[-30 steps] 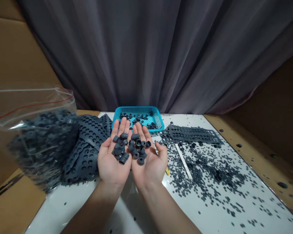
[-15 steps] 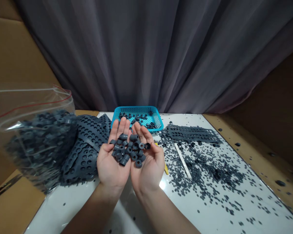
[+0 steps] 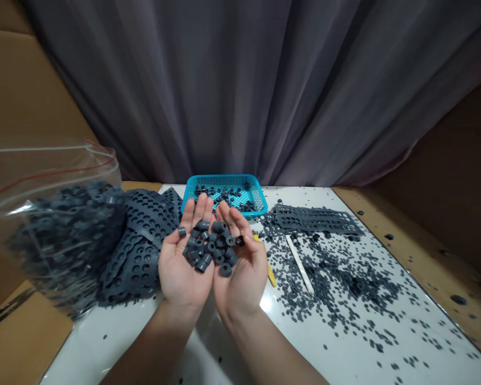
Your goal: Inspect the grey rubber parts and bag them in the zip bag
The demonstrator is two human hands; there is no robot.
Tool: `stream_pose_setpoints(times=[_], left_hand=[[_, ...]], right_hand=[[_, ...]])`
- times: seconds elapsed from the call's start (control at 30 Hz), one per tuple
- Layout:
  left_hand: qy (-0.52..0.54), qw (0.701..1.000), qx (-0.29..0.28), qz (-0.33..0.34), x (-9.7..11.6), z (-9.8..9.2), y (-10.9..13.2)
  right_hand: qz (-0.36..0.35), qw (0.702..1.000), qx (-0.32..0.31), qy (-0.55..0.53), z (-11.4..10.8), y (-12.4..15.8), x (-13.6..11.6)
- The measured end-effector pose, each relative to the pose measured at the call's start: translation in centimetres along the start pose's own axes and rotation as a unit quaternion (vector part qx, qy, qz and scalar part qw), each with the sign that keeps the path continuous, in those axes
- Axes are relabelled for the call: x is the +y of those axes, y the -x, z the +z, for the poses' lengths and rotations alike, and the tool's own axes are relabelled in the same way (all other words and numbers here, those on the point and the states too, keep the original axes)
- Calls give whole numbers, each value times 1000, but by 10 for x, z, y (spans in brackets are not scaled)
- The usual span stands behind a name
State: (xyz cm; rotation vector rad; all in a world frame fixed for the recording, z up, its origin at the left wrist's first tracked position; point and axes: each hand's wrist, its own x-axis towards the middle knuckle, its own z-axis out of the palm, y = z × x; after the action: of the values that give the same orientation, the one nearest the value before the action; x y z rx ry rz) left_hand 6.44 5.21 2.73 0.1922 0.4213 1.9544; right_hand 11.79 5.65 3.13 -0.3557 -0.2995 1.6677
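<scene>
My left hand [image 3: 186, 275] and my right hand [image 3: 240, 278] are side by side, palms up, forming one cup. Across both palms lies a pile of small dark grey rubber caps [image 3: 211, 246], short hollow cylinders, some with a hole in the end. One cap [image 3: 181, 231] rests against my left thumb and index finger, apart from the pile. My right thumb touches another cap [image 3: 239, 240] at the pile's right side. Just beyond my fingertips stands a turquoise plastic basket [image 3: 224, 213] with similar small dark parts in it.
On the left, a clear zip bag [image 3: 68, 240] full of grey parts stands beside punched rubber sheets [image 3: 144, 240]. To the right, small grey discs [image 3: 356, 283] litter the white table [image 3: 144, 353], around a white stick [image 3: 300, 264], a yellow tool [image 3: 271, 275] and another punched sheet [image 3: 316, 219].
One cap has shifted left, up against my left thumb and index finger. My right thumb has moved slightly at the cap beside it. Both hands stay cupped in nearly the same place.
</scene>
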Motion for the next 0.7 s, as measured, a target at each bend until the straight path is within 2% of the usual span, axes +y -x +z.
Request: stream_pose_setpoints(times=[0.2,0.7], left_hand=[[8,1000,-2,-7,-1,-1,0],[-17,1000,-3,-3,-2,0,2]], right_hand=[[-32,999,-15,18,-1,0,1],[-16,1000,10,13,3,1,0]])
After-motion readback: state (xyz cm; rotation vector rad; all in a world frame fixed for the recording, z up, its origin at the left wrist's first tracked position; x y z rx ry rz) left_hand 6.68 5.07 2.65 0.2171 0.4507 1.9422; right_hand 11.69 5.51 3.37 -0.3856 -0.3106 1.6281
